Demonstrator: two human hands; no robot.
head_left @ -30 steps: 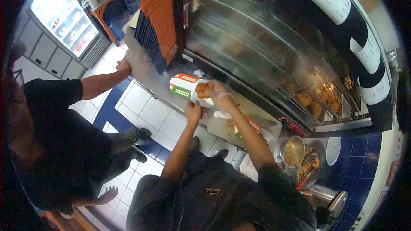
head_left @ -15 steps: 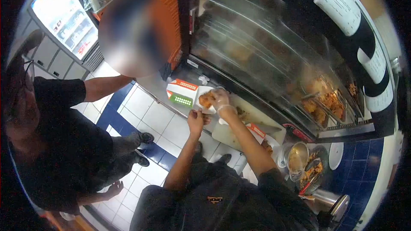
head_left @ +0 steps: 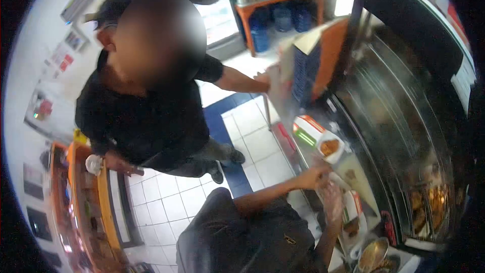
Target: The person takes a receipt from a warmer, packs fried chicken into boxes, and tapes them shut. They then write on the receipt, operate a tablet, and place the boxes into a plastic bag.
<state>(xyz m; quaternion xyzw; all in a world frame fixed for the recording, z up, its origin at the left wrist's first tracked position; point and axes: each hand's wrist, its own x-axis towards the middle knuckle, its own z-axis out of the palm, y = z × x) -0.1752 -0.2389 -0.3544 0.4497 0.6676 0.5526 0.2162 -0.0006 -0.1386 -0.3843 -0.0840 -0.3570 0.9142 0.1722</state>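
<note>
Both my hands are close together over the counter, blurred by motion. My left hand [head_left: 318,174] is bare and hovers near the open end of a carton [head_left: 309,130] printed in red, white and green. Fried chicken [head_left: 330,147] fills the open white part of that carton. A clear plastic glove covers my right hand [head_left: 332,201], which is beside a second carton [head_left: 352,203] nearer to me. Brown food [head_left: 351,227] shows in that one. A pale cutting board [head_left: 365,181] with crumbs lies beyond my hands.
A co-worker [head_left: 151,116] in a black shirt and cap stands at the left, one hand on the counter's far end. Along the right runs a glass warming cabinet [head_left: 389,116] with food inside. A metal bowl [head_left: 373,255] stands at the lower right; orange shelves [head_left: 86,192] at the left.
The view has swung left towards the co-worker. My right hand has let go of the chicken, now lying in the carton, and has drawn back towards the nearer carton.
</note>
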